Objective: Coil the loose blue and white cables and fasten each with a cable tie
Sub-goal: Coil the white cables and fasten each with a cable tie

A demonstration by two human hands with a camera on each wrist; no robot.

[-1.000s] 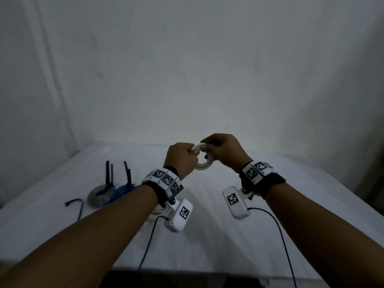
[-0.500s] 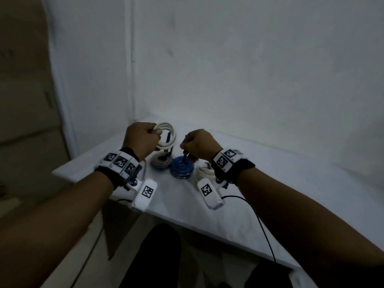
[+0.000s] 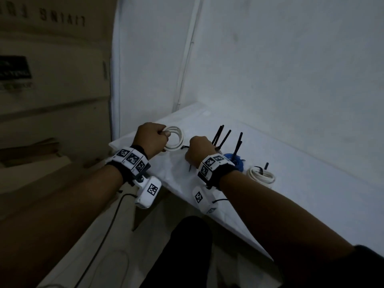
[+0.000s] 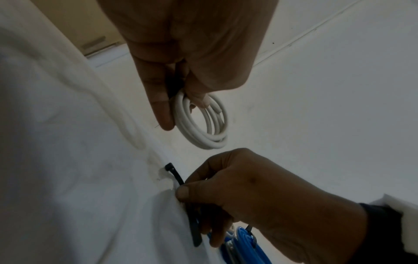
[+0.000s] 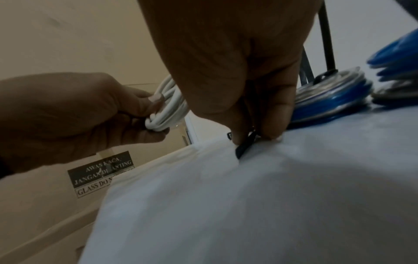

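1. Left forearm bare; black wrist strap (image 3: 126,173) carrying a white band of square black-and-white coded markers (image 3: 132,157).
2. Below the left wrist hangs a white camera housing (image 3: 148,192) with one coded marker on its face; a screw shows at its bracket; a thin black cable (image 3: 108,227) runs down from it.
3. Right forearm bare; matching black strap (image 3: 223,173) with white marker band (image 3: 209,164).
4. White camera housing (image 3: 202,198) beneath the right wrist, with coded markers and a black lead.
5. Dark sleeve edge (image 3: 367,267) at the right upper arm.
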